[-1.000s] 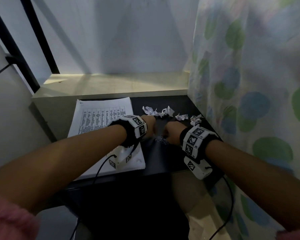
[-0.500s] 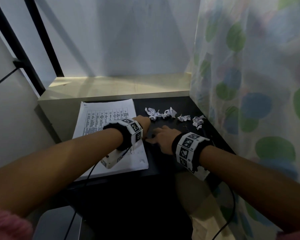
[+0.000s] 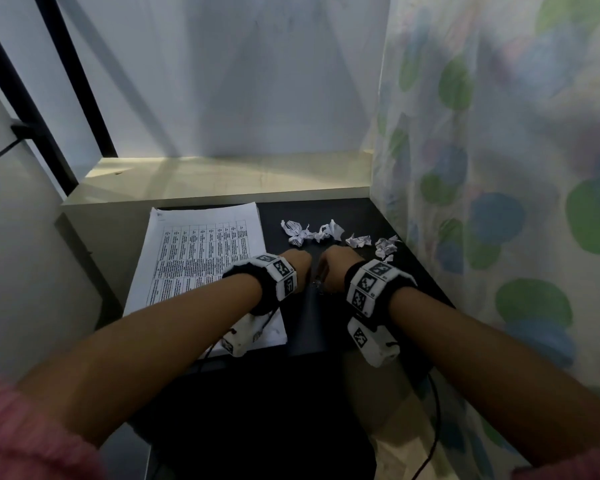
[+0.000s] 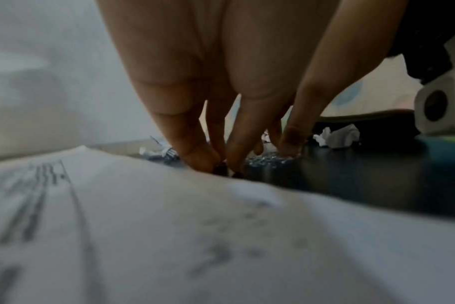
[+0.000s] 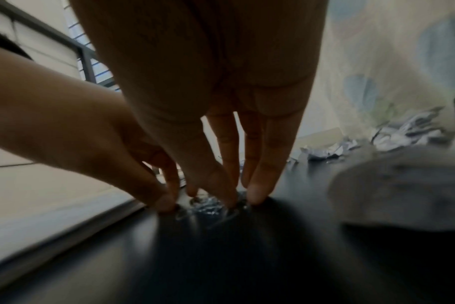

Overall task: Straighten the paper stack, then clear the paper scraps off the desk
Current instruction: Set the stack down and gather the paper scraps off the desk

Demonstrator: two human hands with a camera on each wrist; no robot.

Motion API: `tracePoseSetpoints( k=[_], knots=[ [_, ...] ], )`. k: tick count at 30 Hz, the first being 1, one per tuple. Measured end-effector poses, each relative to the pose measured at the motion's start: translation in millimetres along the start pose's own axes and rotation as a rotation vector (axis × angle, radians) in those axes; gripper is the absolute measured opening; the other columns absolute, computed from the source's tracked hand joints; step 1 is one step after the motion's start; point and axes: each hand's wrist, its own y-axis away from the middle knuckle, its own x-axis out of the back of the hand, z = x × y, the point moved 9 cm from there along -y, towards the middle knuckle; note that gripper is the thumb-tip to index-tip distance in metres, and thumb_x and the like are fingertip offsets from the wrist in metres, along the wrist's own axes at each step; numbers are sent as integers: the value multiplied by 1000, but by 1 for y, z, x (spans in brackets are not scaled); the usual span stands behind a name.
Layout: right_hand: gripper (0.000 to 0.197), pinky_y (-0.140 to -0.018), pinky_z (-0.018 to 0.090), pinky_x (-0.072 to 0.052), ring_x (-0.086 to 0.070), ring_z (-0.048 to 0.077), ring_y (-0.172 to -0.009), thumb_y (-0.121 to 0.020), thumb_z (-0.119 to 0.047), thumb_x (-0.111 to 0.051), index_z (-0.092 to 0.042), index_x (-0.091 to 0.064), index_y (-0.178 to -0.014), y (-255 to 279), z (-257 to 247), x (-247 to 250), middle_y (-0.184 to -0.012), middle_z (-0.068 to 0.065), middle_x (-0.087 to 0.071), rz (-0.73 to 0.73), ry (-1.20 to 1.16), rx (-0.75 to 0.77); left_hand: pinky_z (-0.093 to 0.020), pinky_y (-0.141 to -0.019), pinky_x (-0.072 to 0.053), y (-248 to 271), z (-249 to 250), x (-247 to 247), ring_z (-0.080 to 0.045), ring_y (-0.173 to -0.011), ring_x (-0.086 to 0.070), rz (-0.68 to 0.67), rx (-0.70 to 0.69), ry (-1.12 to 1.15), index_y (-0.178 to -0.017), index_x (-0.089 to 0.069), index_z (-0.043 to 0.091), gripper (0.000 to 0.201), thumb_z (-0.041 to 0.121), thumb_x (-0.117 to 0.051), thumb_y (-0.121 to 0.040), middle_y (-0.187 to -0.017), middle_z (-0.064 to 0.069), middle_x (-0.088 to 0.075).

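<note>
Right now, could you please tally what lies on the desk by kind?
Paper stack: 1
Crumpled scraps: 4
Pile of tiny shiny bits between the fingertips: 1
Total: 6

A black desk (image 3: 347, 209) carries a printed paper stack (image 3: 201, 258) on its left part, just left of where both hands' fingertips meet on the surface. A small pile of shiny metal bits (image 5: 208, 206) lies at those fingertips. Beyond them, crumpled paper scraps (image 3: 312, 232) lie in a row toward the desk's far right edge.
</note>
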Motion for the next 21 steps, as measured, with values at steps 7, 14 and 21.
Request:
tracePoseSetpoints(
  k=[7,14,21],
  knots=[
    [47,-94,31,-51,-61,24,-114,-75,-7,-75,-12,-64,-120,14,18,16,-126,7,-63,-27,-65,12,-28,-98,-45,3,-30,0,-25,-119,-57,-16,77,101,-127,-56,6,38,15,-55,-90,-130,-10,-59],
    [44,-88,26,-50,-65,25,-108,-73,-13,-78,-7,-67,-115,2,4,-1,-117,10,-69,-72,-65,36,-31,-90,-50,3,-1,-2,-28,-110,-64,17,15,172,-115,-66,3,36,14,-67,-80,-118,-13,-67],
    [53,-85,23,-45,-62,22,-112,-76,-11,-75,-14,-60,-127,9,-5,4,-123,6,-65,-49,-20,133,-35,-92,-48,8,-27,2,-31,-113,-59,64,116,292,-131,-36,0,62,10,-69,-80,-125,-17,-58]
  ],
)
